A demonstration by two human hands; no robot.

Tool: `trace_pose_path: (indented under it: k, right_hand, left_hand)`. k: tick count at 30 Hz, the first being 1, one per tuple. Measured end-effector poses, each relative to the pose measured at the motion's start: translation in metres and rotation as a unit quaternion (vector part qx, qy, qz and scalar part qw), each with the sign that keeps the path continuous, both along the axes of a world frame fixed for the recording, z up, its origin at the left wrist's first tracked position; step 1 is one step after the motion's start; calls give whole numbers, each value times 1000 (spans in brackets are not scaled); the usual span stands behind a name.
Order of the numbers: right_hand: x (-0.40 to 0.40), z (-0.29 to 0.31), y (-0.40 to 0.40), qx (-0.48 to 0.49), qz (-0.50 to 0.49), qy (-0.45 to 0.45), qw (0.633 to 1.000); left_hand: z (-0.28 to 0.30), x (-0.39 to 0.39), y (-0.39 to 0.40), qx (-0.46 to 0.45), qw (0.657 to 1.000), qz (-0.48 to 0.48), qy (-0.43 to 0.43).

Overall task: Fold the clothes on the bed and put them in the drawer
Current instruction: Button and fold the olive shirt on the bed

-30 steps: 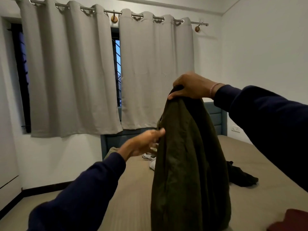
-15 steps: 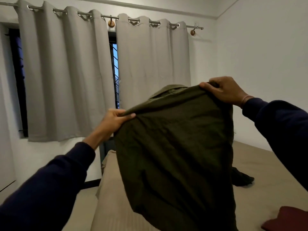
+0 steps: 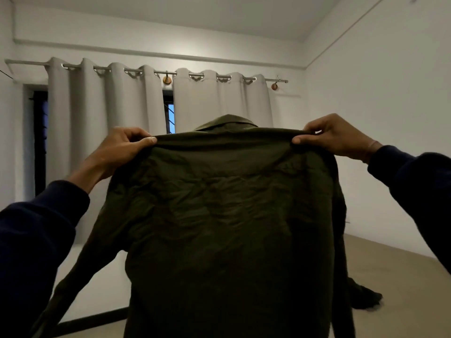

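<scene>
From the head camera, the dark green shirt fills the centre of the frame, held up by its shoulders with its back panel facing us and the collar peeking over the top edge. The left hand pinches the shoulder seam at centre left, thumb in front, fingers curled over the edge; that grip is closed tight on the cloth. The right hand mirrors it at centre right, thumb and fingers clamped on the other shoulder. Why hold it like this? By my reading, stretching the shoulder line taut lets the body hang straight and the creases drop out, so the shirt can be laid flat for folding.

One sleeve trails down toward the lower left of the frame; on the right the cloth hangs down along the shirt's edge. The hem runs out of the bottom of the frame, so where it ends cannot be seen.

As for room, the bed shows bare at the lower right, with another dark garment lying on it just beside the hanging shirt. Curtains cover the window behind, well apart from the hands. No drawer is in sight.
</scene>
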State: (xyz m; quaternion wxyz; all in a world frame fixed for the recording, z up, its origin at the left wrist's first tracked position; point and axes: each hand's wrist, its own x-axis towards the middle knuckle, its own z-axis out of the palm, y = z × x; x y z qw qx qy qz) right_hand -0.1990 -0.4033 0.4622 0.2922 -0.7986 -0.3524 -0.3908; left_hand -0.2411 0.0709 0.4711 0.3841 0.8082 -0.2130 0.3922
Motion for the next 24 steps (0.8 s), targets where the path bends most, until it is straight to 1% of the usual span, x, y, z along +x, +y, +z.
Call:
trace_pose_path:
  k: [2, 4, 6, 9, 11, 14, 16, 20, 24]
  right_hand:
    - [-17, 7, -2, 20, 14, -4, 1000]
    - [-35, 14, -3, 23, 24, -4, 999]
    - [-55, 22, -5, 11, 36, 5, 999]
    - [-76, 35, -13, -3, 79, 59, 995]
    - [-77, 41, -16, -11, 94, 90, 991]
    - [-60, 40, -11, -20, 75, 115, 990]
    - [-37, 30, -6, -30, 43, 137, 989]
    - [35, -8, -2, -53, -3, 206, 977]
    - [117, -65, 7, -71, -34, 271, 959]
  left_hand:
    - [9, -16, 7, 3, 999, -35, -5]
    - [20, -29, 14, 8, 997, -79, 9]
    - [31, -41, 23, 35, 991, -116, 54]
    - [44, -45, 39, 62, 979, -140, 133]
    - [47, -41, 44, 55, 974, -157, 152]
    - [39, -28, 41, 42, 975, -139, 168]
    - [25, -7, 37, 36, 975, -107, 190]
    - [-16, 54, 29, 45, 973, -30, 224]
    - [-71, 129, 20, 34, 970, 21, 241]
